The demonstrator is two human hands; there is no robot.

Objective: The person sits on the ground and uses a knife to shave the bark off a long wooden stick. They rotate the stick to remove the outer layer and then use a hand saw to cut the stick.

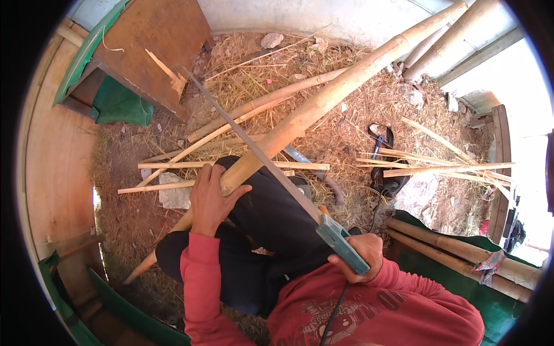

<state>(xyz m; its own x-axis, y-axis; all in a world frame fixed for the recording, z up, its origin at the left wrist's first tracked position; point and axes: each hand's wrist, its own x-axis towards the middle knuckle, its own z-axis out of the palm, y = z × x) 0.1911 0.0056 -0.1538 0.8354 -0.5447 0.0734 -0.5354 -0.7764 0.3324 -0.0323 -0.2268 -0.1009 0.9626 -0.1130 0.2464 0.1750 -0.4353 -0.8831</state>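
A thick bamboo pole slants from my lap up to the far right, its near cut end over my dark-trousered thigh. My left hand is wrapped round the pole close to that end. In my right hand is the green handle of a handsaw. Its long blade runs up and left, crossing over the pole a short way beyond my left hand. Whether the teeth touch the bamboo, I cannot tell.
Split bamboo strips lie at right beside a black bag. More bamboo poles and strips lie on the straw-strewn ground ahead. A brown wooden box-like piece stands at far left. Bamboo poles over green cloth are at my right.
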